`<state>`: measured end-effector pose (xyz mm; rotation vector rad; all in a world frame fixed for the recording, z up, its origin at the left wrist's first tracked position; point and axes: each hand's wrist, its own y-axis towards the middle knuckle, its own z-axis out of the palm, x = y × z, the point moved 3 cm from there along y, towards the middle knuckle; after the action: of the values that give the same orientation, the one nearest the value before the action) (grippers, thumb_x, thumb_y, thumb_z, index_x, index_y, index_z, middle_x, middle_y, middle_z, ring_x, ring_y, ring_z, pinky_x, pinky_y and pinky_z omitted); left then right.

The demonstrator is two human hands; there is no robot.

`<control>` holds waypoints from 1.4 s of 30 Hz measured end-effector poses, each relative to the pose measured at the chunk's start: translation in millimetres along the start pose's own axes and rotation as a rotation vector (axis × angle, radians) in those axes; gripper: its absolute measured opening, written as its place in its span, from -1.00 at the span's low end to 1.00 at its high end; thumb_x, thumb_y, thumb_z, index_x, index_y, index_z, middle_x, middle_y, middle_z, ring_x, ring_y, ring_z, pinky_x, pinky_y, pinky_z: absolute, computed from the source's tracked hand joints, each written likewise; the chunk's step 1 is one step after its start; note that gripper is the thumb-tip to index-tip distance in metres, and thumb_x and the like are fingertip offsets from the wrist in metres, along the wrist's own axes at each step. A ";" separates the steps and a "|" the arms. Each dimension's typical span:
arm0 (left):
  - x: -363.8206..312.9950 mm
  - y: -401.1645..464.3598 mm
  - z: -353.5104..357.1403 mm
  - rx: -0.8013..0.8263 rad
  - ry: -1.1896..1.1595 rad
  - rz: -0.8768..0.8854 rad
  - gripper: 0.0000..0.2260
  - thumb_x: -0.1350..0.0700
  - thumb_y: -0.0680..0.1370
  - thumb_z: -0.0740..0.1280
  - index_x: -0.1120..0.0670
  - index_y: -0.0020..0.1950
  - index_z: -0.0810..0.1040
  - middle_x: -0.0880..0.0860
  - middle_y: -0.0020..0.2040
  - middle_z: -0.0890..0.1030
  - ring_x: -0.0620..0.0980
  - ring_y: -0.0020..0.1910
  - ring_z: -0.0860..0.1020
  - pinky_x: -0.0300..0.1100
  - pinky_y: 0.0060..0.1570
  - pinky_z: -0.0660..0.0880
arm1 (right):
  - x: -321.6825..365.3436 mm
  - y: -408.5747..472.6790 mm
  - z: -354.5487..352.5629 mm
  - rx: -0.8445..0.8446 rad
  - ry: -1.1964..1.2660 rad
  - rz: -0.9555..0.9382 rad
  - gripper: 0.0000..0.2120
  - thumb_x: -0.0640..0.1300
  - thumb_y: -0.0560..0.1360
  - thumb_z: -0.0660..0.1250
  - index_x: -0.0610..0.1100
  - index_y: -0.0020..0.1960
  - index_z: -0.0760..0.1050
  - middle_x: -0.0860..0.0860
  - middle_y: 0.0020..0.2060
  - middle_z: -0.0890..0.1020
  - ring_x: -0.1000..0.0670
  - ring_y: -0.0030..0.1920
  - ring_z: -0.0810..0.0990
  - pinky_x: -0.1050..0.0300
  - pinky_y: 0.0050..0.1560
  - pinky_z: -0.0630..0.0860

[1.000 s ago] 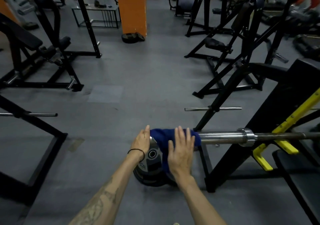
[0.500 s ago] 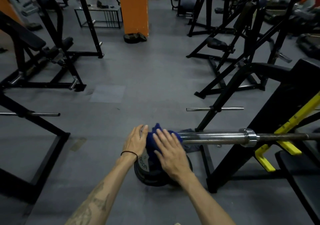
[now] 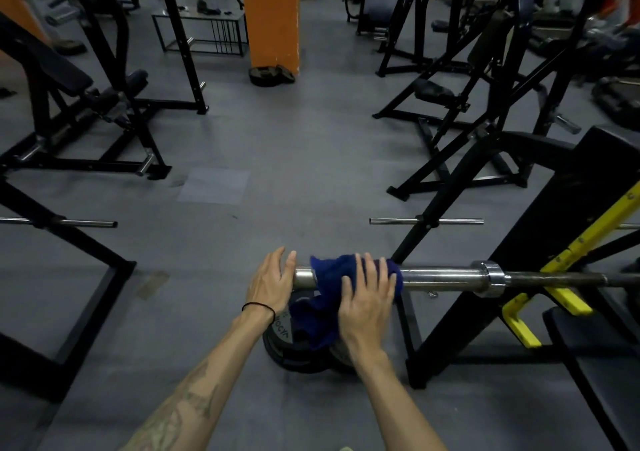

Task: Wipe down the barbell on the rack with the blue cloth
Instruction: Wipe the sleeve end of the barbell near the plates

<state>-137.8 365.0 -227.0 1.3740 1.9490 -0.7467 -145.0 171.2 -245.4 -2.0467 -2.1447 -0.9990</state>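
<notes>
Pressing my right hand (image 3: 367, 298) flat on the blue cloth (image 3: 332, 291), draped over the barbell (image 3: 440, 276) sleeve at lower centre so it rubs the chrome. Left hand (image 3: 272, 282), fingers relaxed, steadies the bar's end. Bar sits on the rack (image 3: 554, 277), lower right.
</notes>
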 end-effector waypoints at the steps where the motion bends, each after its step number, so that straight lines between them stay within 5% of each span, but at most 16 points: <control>1: -0.8 0.1 0.5 -0.003 0.000 0.005 -0.23 -0.38 0.53 -0.10 0.08 0.57 0.28 0.10 0.52 0.38 0.09 0.49 0.35 0.04 0.46 0.29 | 15.4 -3.8 4.6 0.031 0.013 -0.043 -0.50 0.07 0.70 0.04 -0.09 0.57 0.32 -0.05 0.56 0.33 -0.14 0.61 0.15 -0.18 0.61 -0.05; 5: -0.4 0.2 0.2 -0.013 0.005 0.026 -0.31 -0.33 0.60 -0.05 0.08 0.58 0.28 0.08 0.54 0.37 0.07 0.51 0.33 0.02 0.48 0.27 | 6.3 -3.1 4.1 0.110 -0.076 -0.492 -0.49 0.07 0.69 0.08 -0.03 0.61 0.25 -0.03 0.59 0.27 -0.10 0.60 0.18 -0.15 0.59 0.07; 8: 0.7 -2.1 -3.4 -0.024 0.004 0.037 -0.24 -0.38 0.54 -0.10 0.07 0.58 0.28 0.07 0.53 0.37 0.08 0.50 0.34 0.04 0.46 0.29 | -24.6 6.2 -6.2 -0.012 0.004 -0.027 -0.50 0.09 0.71 0.01 -0.08 0.57 0.32 -0.04 0.55 0.33 -0.12 0.59 0.20 -0.20 0.60 0.04; 10: 2.2 -2.8 -2.8 -0.031 0.014 0.043 -0.23 -0.37 0.54 -0.09 0.08 0.58 0.28 0.07 0.53 0.37 0.07 0.50 0.33 0.01 0.46 0.27 | 5.9 1.0 1.1 -0.012 0.037 0.016 -0.50 0.07 0.70 0.04 -0.10 0.57 0.31 -0.06 0.56 0.32 -0.14 0.62 0.13 -0.19 0.61 -0.06; 14: 4.6 -2.5 0.6 -0.015 0.004 0.040 -0.23 -0.37 0.53 -0.08 0.10 0.57 0.28 0.09 0.54 0.36 0.07 0.51 0.32 -0.01 0.48 0.26 | 16.4 -6.9 10.8 0.133 -0.071 -0.603 -0.45 0.05 0.67 0.13 -0.05 0.63 0.20 -0.03 0.62 0.19 -0.09 0.63 0.10 -0.16 0.58 0.09; 16: 3.3 -3.0 0.1 -0.021 -0.004 0.056 -0.25 -0.35 0.55 -0.07 0.09 0.58 0.28 0.09 0.54 0.37 0.07 0.51 0.33 0.00 0.48 0.26 | -22.7 4.1 -1.3 0.020 -0.071 -0.426 -0.48 0.04 0.67 0.13 -0.06 0.60 0.27 -0.03 0.60 0.25 -0.09 0.61 0.17 -0.18 0.57 0.11; 19: 1.5 -5.8 1.3 -0.013 0.003 0.085 -0.29 -0.34 0.57 -0.07 0.06 0.57 0.30 0.03 0.50 0.40 0.04 0.48 0.35 -0.01 0.44 0.30 | -41.4 3.7 -9.9 -0.109 0.077 0.136 -0.49 0.04 0.69 0.06 -0.14 0.57 0.30 -0.07 0.57 0.30 -0.11 0.62 0.11 -0.22 0.60 0.02; 20: 2.1 -5.5 3.0 -0.006 0.007 0.095 -0.30 -0.34 0.57 -0.07 0.04 0.55 0.33 0.00 0.46 0.42 0.02 0.45 0.38 -0.03 0.40 0.33 | -23.4 2.3 -6.3 -0.097 0.087 0.138 -0.48 0.05 0.69 0.04 -0.15 0.58 0.28 -0.08 0.58 0.28 -0.12 0.63 0.07 -0.22 0.60 -0.01; 24: 4.6 -3.5 12.2 0.045 -0.009 0.195 -0.33 -0.40 0.57 -0.08 0.02 0.38 0.47 -0.03 0.24 0.52 -0.01 0.23 0.51 -0.09 0.20 0.44 | 3.2 -6.5 8.1 0.099 -0.053 -0.524 -0.45 0.07 0.68 0.10 -0.07 0.63 0.20 -0.04 0.62 0.19 -0.09 0.63 0.08 -0.16 0.58 0.07; 29: 8.1 -2.0 21.6 -0.001 0.075 0.171 -0.61 -0.27 0.64 -0.04 -0.05 0.03 0.43 -0.05 -0.03 0.46 0.04 -0.06 0.51 0.04 -0.03 0.47 | -49.8 7.8 -12.0 -0.101 0.024 0.076 -0.48 0.06 0.70 0.03 -0.15 0.58 0.28 -0.10 0.58 0.29 -0.14 0.62 0.11 -0.27 0.57 0.06; 30: 5.4 -1.9 22.7 -0.017 0.085 0.172 -0.58 -0.29 0.62 -0.07 -0.03 -0.01 0.41 -0.04 -0.08 0.47 0.07 -0.10 0.50 0.04 -0.08 0.46 | -33.9 5.7 -8.5 -0.091 0.028 0.074 -0.47 0.06 0.70 0.03 -0.15 0.59 0.26 -0.11 0.59 0.26 -0.15 0.63 0.07 -0.24 0.59 0.01; 32: -2.8 2.2 22.5 -0.050 0.160 0.143 -0.51 -0.25 0.65 -0.09 0.06 -0.02 0.46 0.09 -0.09 0.57 0.21 -0.08 0.55 0.04 -0.12 0.42 | 6.4 -7.3 6.7 0.044 -0.008 -0.256 -0.45 0.06 0.68 0.07 -0.12 0.62 0.20 -0.09 0.62 0.18 -0.15 0.63 0.04 -0.21 0.58 0.01; 35: -10.4 22.7 17.9 0.028 0.365 -0.090 -0.45 -0.15 0.72 -0.07 0.16 0.14 0.61 0.26 0.08 0.66 0.27 0.10 0.60 0.02 0.06 0.48 | 0.4 -5.3 6.8 0.110 -0.119 -0.640 -0.44 0.04 0.66 0.15 -0.08 0.62 0.21 -0.06 0.62 0.18 -0.12 0.62 0.12 -0.16 0.57 0.11; 39: -3.1 35.3 13.3 0.135 0.398 -0.166 -0.34 -0.30 0.66 -0.12 0.13 0.13 0.61 0.18 0.06 0.67 0.20 0.06 0.61 0.03 0.16 0.51 | -39.2 7.7 -10.0 -0.081 0.007 0.024 -0.50 0.04 0.69 0.05 -0.15 0.56 0.31 -0.07 0.57 0.29 -0.13 0.60 0.18 -0.15 0.60 0.00; 40: -3.1 32.7 13.8 0.101 0.390 -0.108 -0.39 -0.27 0.67 -0.09 0.11 0.12 0.59 0.16 0.08 0.66 0.19 0.07 0.59 0.02 0.14 0.50 | -26.0 7.8 -6.6 -0.094 0.036 0.078 -0.49 0.06 0.70 0.03 -0.17 0.56 0.32 -0.09 0.56 0.32 -0.16 0.60 0.16 -0.16 0.60 -0.02; 42: -4.4 23.9 14.1 0.031 0.323 0.029 -0.51 -0.21 0.69 -0.01 0.09 0.18 0.57 0.12 0.19 0.61 0.15 0.13 0.55 0.03 0.17 0.47 | 8.5 -0.7 6.4 0.032 0.023 -0.193 -0.48 0.07 0.70 0.03 -0.14 0.58 0.28 -0.09 0.57 0.30 -0.15 0.61 0.12 -0.16 0.59 0.00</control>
<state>-111.5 358.9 -234.8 1.6198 2.1632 -0.5697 -144.2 181.7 -247.2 -1.8318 -2.3662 -0.9933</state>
